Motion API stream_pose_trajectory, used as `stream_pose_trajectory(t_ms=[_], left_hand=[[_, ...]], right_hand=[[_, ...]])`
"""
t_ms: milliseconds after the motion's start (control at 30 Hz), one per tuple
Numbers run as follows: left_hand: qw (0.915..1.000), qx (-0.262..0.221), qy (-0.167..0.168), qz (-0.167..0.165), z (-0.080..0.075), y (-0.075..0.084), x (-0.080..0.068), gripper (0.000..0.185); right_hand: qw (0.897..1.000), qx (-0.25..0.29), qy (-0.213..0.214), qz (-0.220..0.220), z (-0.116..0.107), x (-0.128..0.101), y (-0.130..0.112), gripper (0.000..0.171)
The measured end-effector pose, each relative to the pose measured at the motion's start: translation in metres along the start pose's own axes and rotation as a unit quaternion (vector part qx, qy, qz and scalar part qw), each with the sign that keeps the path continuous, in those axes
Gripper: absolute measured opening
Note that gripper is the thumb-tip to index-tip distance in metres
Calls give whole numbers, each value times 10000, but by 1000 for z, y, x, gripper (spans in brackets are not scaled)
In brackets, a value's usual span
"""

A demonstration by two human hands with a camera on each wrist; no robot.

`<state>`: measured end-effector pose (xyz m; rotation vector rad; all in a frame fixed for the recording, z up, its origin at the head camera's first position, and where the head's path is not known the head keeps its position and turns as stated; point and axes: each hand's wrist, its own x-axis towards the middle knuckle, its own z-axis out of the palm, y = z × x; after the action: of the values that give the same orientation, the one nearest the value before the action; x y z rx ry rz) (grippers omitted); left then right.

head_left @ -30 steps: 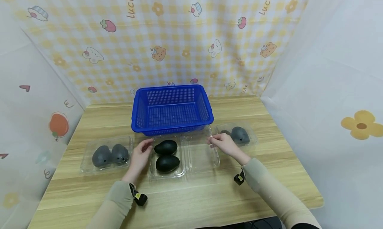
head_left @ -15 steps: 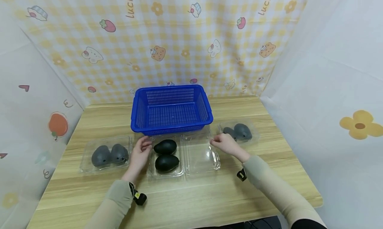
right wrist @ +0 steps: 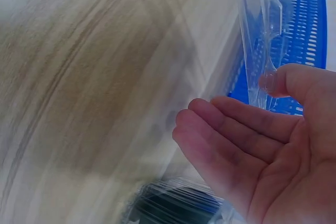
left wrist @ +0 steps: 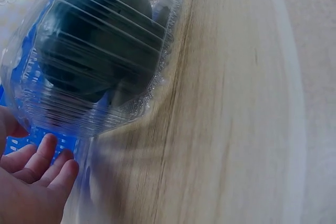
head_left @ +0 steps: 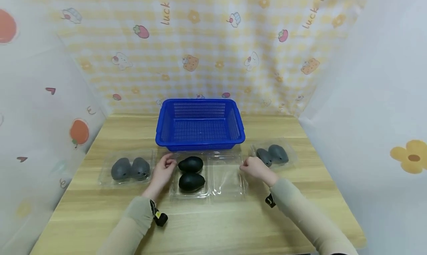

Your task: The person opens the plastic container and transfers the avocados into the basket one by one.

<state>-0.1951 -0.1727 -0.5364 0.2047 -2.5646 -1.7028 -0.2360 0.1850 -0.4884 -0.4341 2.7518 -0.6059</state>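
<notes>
We see an open clear plastic clamshell box (head_left: 207, 175) lying flat on the light wooden table (head_left: 207, 225), just in front of the blue perforated plastic basket (head_left: 200, 123); its left half holds two dark, nearly black avocados (head_left: 191, 172), one behind the other, and its lid half (head_left: 227, 173) lies spread to the right. Our left hand (head_left: 162, 172) rests at the left edge of this box, and in the left wrist view its fingers (left wrist: 44, 153) are relaxed and only lightly bent, gripping nothing. Our right hand (head_left: 255, 168) sits at the right edge of the lid half; the right wrist view shows its palm open, the fingers (right wrist: 231, 129) loosely extended and the thumb tip touching the thin clear rim (right wrist: 257, 40), but we cannot tell whether it truly pinches the plastic. To the left of our left hand lies a closed clear clamshell box with two grey-looking avocados (head_left: 129, 168) side by side. To the right, just behind our right hand, sits another closed clear clamshell box with two dark avocados (head_left: 274, 155). Behind the table hangs a yellow chequered curtain with cartoon prints (head_left: 207, 55).
</notes>
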Motion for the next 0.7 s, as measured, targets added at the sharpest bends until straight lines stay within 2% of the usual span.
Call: stream_pose_trajectory(t_ms=[133, 233, 400, 700], left_hand=[[10000, -31, -66, 60, 4, 0, 2, 39], [9999, -100, 24, 67, 5, -1, 2, 36], [9996, -212, 174, 19, 2, -3, -1, 33], [9996, -230, 183, 54, 5, -1, 0, 31]], right_hand=[[9998, -35, -77, 158, 8, -5, 5, 38], [9998, -220, -1, 28, 11, -2, 5, 41], [9963, -820, 108, -220, 14, 7, 1, 41], [9871, -1587, 29, -203, 18, 8, -5, 36]])
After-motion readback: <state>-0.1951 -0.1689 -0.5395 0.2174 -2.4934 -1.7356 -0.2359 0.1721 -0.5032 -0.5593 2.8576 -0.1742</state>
